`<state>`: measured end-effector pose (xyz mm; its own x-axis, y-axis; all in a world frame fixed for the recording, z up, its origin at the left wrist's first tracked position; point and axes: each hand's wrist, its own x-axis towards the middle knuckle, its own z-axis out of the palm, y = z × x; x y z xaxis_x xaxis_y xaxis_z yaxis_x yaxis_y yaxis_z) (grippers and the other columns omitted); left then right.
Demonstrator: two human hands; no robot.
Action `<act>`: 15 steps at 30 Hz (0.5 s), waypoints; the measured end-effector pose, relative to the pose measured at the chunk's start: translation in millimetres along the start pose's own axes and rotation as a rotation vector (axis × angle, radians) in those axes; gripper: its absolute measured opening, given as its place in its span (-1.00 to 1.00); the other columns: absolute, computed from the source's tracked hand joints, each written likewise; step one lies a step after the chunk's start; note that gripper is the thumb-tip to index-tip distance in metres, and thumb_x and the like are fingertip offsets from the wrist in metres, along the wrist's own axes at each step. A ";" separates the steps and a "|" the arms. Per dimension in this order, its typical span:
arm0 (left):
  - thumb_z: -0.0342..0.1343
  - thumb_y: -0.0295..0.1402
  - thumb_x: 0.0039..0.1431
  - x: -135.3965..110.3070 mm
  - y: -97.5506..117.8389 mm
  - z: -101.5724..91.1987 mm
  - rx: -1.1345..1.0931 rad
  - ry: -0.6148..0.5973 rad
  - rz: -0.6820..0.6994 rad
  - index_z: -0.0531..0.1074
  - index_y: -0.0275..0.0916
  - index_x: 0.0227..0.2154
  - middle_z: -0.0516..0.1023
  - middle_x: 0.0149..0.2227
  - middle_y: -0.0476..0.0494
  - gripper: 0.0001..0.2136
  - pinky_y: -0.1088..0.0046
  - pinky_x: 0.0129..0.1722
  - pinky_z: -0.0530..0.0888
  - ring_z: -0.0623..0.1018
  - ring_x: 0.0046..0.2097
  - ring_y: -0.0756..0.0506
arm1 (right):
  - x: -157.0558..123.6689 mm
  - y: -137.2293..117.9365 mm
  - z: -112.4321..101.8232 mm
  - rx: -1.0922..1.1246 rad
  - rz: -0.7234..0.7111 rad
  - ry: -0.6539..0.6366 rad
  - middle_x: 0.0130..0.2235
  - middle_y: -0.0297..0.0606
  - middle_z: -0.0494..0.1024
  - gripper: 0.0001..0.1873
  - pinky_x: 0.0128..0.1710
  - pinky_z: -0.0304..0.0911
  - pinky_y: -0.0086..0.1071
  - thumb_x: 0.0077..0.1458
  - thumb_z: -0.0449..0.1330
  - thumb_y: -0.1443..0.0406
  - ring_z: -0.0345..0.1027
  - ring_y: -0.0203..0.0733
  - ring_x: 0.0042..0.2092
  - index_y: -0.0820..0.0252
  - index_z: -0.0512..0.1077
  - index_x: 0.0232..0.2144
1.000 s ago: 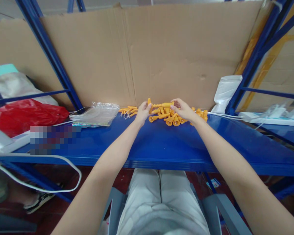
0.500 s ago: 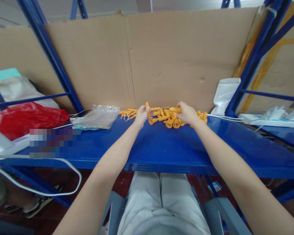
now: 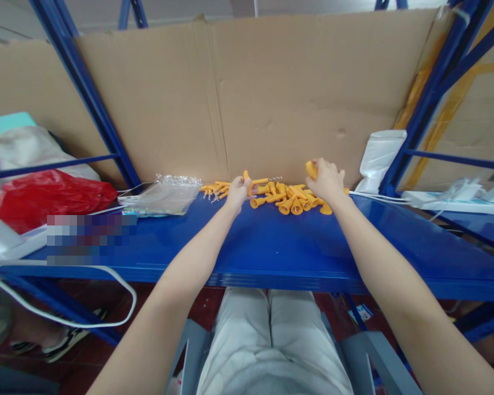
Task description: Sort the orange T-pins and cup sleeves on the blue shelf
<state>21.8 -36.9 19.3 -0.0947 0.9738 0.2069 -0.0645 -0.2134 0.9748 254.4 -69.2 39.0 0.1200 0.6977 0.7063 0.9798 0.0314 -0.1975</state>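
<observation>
- So the yellow sleeve I had lined up with the yellow corkscrew a second ago is now well apart from it, metal spiral bare; they're two separate pieces now.
- My left hand pinches the corkscrew's handle, spiral pointing right, just left of the bell-ended yellow pieces at the tabletop's far side.
- My right hand has swung right, fingers curled round the sleeve, above the pile's right end.
- Both arms reach far, palms mostly hidden.

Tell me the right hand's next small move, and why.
Probably lower the orange piece in the right hand toward the orange pile: it is raised near those parts, apart from the corkscrew in the left hand, whose metal tip is exposed.
</observation>
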 end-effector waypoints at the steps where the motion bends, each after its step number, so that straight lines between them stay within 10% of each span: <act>1: -0.02 -0.46 0.35 -0.6 0.5 0.2 0.002 0.001 -0.002 0.25 -0.20 -0.33 0.59 -0.42 -0.05 -0.90 0.41 -0.30 0.62 0.66 -0.34 -0.05 | 0.7 1.0 -1.9 -0.015 0.020 -0.006 0.01 0.14 0.51 -0.54 0.04 0.13 0.11 0.10 0.05 0.31 0.29 0.24 0.08 0.29 0.35 0.06; 15: 0.01 -0.42 0.36 2.9 -2.7 0.6 0.030 -0.006 -0.006 0.27 -0.19 -0.34 0.57 -0.43 -0.04 -0.88 0.49 -0.33 0.61 0.66 -0.32 -0.02 | 8.6 19.0 -27.9 -0.261 0.242 -0.522 -0.11 0.11 0.63 -0.57 -0.14 0.40 -0.21 0.09 0.24 0.18 0.53 0.11 -0.02 0.33 0.56 -0.05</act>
<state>22.3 -33.4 17.3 -0.0883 0.9755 0.2016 -0.0348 -0.2053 0.9781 278.5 -82.6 60.3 0.3143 0.9224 0.2247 0.9492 -0.3011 -0.0914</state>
